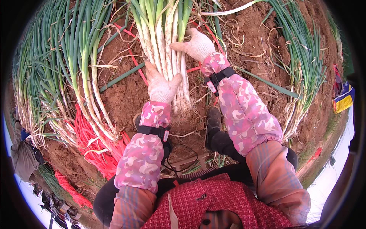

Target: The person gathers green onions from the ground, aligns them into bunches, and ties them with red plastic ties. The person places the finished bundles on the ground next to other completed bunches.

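A bundle of green onions lies before me, roots towards my body and green leaves pointing away. My left hand, in a pale knit glove, grips the white stalks from the left, near the roots. Farther up, my right hand, gloved alike, holds the bundle's right side with its thumb across the stalks. Part of the fingers of both hands is hidden. A red plastic strip runs across the soil beside and beneath the bundle.
Many green onions lie in a heap on the left, beside a pile of red plastic strips. Another onion pile lies right. My boot stands on brown soil. At the far left is another person.
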Available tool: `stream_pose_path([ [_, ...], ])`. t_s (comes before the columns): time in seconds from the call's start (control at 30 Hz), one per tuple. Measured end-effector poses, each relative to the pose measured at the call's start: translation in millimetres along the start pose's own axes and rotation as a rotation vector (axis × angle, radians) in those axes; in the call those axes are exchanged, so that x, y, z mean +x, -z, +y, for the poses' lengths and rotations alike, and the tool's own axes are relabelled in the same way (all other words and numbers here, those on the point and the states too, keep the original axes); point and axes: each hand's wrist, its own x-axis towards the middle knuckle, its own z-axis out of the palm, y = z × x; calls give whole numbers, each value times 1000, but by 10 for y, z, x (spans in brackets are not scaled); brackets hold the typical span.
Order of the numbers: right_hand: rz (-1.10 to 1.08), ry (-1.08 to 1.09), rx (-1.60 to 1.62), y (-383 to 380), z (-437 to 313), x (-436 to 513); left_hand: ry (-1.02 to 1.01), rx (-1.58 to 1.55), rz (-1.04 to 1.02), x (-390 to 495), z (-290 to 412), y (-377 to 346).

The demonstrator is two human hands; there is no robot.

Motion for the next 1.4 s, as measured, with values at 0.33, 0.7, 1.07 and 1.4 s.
stream_pose_path([
  [0.33,374,366,-222,-458,-113,171,30,5,26,4,69,-48],
  [0.7,396,223,-49,-622,-83,82,11,27,42,17,85,-97],
  [1.07,491,-275,689,70,552,594,20,-11,14,34,122,-55],
  [1.4,364,138,1625,1454,1177,1109,48,77,27,-2,106,-21],
])
